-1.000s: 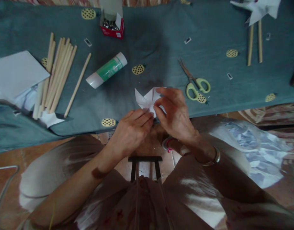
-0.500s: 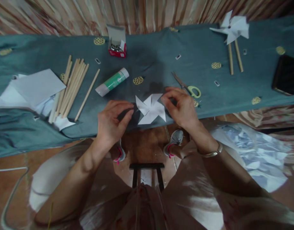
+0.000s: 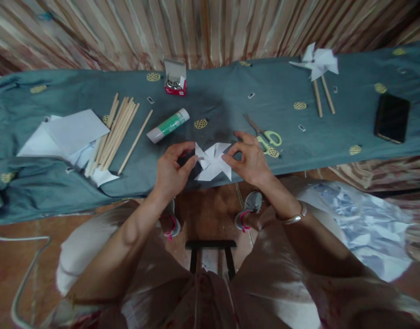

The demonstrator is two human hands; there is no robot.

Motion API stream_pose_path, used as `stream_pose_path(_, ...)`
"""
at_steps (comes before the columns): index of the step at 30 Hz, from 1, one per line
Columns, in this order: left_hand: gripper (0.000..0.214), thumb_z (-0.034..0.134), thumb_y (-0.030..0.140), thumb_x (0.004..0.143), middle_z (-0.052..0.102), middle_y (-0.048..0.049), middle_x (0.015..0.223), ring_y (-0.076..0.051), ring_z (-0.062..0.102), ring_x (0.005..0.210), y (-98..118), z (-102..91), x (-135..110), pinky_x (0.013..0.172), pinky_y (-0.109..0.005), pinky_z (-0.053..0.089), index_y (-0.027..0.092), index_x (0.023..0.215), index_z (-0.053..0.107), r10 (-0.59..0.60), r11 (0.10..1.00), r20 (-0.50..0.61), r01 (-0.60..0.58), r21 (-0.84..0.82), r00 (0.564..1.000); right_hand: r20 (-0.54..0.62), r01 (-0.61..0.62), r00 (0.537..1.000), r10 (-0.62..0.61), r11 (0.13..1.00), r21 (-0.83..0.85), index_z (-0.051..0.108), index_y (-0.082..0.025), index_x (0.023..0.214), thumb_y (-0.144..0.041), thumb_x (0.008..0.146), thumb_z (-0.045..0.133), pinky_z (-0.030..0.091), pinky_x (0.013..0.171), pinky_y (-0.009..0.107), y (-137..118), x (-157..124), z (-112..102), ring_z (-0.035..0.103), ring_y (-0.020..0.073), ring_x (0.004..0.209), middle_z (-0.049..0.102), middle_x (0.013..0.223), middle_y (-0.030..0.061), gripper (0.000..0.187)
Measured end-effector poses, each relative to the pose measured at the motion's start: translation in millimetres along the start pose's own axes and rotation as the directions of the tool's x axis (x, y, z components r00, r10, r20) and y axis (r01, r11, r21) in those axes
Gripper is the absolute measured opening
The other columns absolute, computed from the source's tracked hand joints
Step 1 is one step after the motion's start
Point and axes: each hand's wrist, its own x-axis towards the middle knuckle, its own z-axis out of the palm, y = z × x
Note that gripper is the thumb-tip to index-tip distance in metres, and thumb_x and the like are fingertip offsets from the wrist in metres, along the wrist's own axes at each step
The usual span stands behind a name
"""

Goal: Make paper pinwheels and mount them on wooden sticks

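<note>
A white paper pinwheel (image 3: 212, 162) lies at the near edge of a table covered in teal cloth (image 3: 223, 98). My left hand (image 3: 171, 171) pinches its left blade between thumb and forefinger. My right hand (image 3: 251, 158) pinches its right side in the same way. Both hands rest on the cloth on either side of the paper. Green-handled scissors (image 3: 266, 135) lie just beyond my right hand, and a glue stick (image 3: 168, 125) lies beyond my left.
A bundle of wooden sticks (image 3: 116, 132) and loose white paper sheets (image 3: 64, 135) lie at the left. A small red box of pins (image 3: 175, 82) stands at the back. A finished pinwheel on sticks (image 3: 316, 68) and a black phone (image 3: 392, 118) lie at the right. A black stool (image 3: 210, 256) stands below.
A second ago both hands pressed the pinwheel's centre. They drew apart, leaving it flat on the cloth, then closed on its two sides. The camera tilted up, showing more of the table and wall.
</note>
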Motion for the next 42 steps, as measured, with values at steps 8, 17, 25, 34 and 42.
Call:
stream_pose_path(8,0.049,0.071,0.039,0.077,0.065,-0.013,0.13,-0.025,0.063,0.115,-5,9.3,4,0.095,-0.04,0.052,0.018,0.12,0.063,-0.139,0.962,-0.076,0.117,-0.246,0.987,0.024,-0.122,0.992,0.12,0.944,0.306,0.067,-0.022,0.064,-0.022,0.07,0.074,0.041,0.107,0.049,-8,6,-6,0.06,0.0253,0.119,0.071,0.112,0.0066,0.009)
stream_pose_path(17,0.04,0.075,0.051,0.072,0.077,-0.0085,0.093,-0.022,0.071,0.085,31,10.3,14,0.08,-0.033,0.054,0.016,0.091,0.075,-0.333,0.635,0.164,0.35,-0.689,0.928,0.226,-0.356,0.927,0.298,0.518,0.778,0.07,-0.024,0.064,-0.04,0.058,0.086,0.049,0.076,0.032,-30,23,-18,0.06,0.0145,0.071,0.069,0.074,-0.0013,0.024)
stream_pose_path(25,0.026,0.091,0.033,0.052,0.073,-0.0017,0.065,-0.012,0.061,0.055,41,2.2,18,0.057,-0.024,0.047,0.016,0.065,0.076,-0.45,0.565,0.172,0.429,-0.704,0.876,0.283,-0.38,0.918,0.277,0.422,0.823,0.07,-0.024,0.061,-0.046,0.046,0.092,0.049,0.069,0.029,-46,27,-13,0.058,0.0127,0.066,0.068,0.07,-0.0022,0.034)
stream_pose_path(34,0.024,0.089,0.032,0.055,0.074,-0.0019,0.068,-0.013,0.063,0.058,37,-1.9,18,0.06,-0.026,0.049,0.016,0.067,0.076,-0.463,0.588,0.089,0.381,-0.713,0.882,0.375,-0.43,0.903,0.211,0.435,0.791,0.073,-0.024,0.071,-0.053,0.058,0.086,0.05,0.068,0.028,-58,32,-9,0.063,0.0143,0.068,0.07,0.07,-0.0017,0.034)
stream_pose_path(42,0.02,0.085,0.028,0.056,0.074,-0.0003,0.072,-0.018,0.069,0.071,31,-27.7,28,0.072,-0.032,0.056,0.019,0.07,0.074,-0.448,0.659,-0.114,0.241,-0.713,0.887,0.256,-0.362,0.927,0.273,0.478,0.8,0.074,-0.024,0.075,-0.05,0.065,0.081,0.055,0.073,0.032,-40,50,-10,0.069,0.0183,0.078,0.077,0.088,0.0031,0.029)
